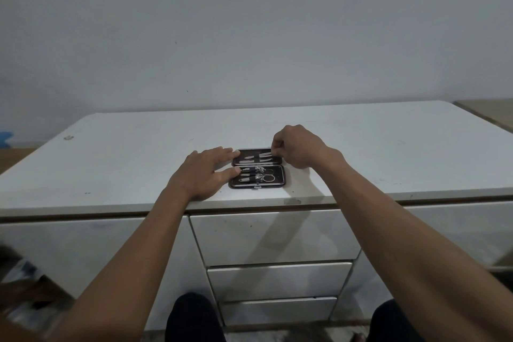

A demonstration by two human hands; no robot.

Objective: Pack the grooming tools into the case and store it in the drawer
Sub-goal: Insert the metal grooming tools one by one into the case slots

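Note:
A dark grooming case (279, 178) lies open flat on the white desk top (125, 164) near its front edge. Its near half holds nail clippers (259, 173) and small scissors (268, 177) under a strap; its far half holds several slim metal tools (251, 158). My left hand (204, 172) lies flat with fingers spread, fingertips pressing the case's left edge. My right hand (298, 147) is curled over the case's far right corner, thumb and finger pinched on a thin metal tool (265, 153) lying in the far half. Three shut drawers (274, 236) stack below the desk front.
The desk stands against a plain grey wall. A wooden surface (488, 111) shows at the far right, and a blue object (5, 139) at the far left. My dark-clad knees (191, 316) sit in front of the lowest drawer.

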